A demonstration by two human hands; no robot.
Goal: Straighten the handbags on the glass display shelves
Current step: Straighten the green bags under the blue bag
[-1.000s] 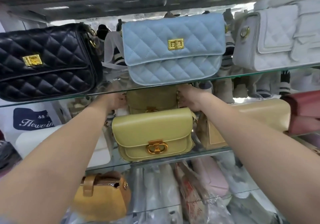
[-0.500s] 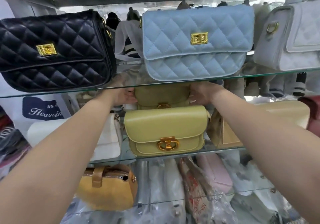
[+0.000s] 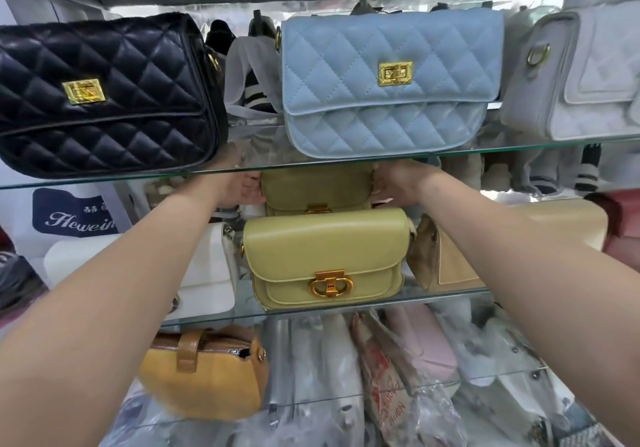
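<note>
Two yellow-green handbags stand one behind the other on the middle glass shelf (image 3: 450,296). The front yellow-green bag (image 3: 322,249) faces me with a gold clasp. My left hand (image 3: 239,187) and my right hand (image 3: 398,183) grip the two ends of the rear yellow-green bag (image 3: 317,187), just under the upper glass shelf (image 3: 242,169). Its lower part is hidden by the front bag. On the upper shelf sit a black quilted bag (image 3: 104,97), a light blue quilted bag (image 3: 388,79) and a white bag (image 3: 581,79).
On the middle shelf a white bag (image 3: 204,270) sits left of the yellow-green pair and a beige bag (image 3: 450,259) sits right, with pink bags (image 3: 623,225) beyond. Below are a mustard bag (image 3: 207,374) and several plastic-wrapped bags. A navy logo sign (image 3: 69,214) stands at left.
The view has shifted so the shelves appear further right and lower. Both hands stay on the ends of the rear yellow-green bag, which sits squarer behind the front one.
</note>
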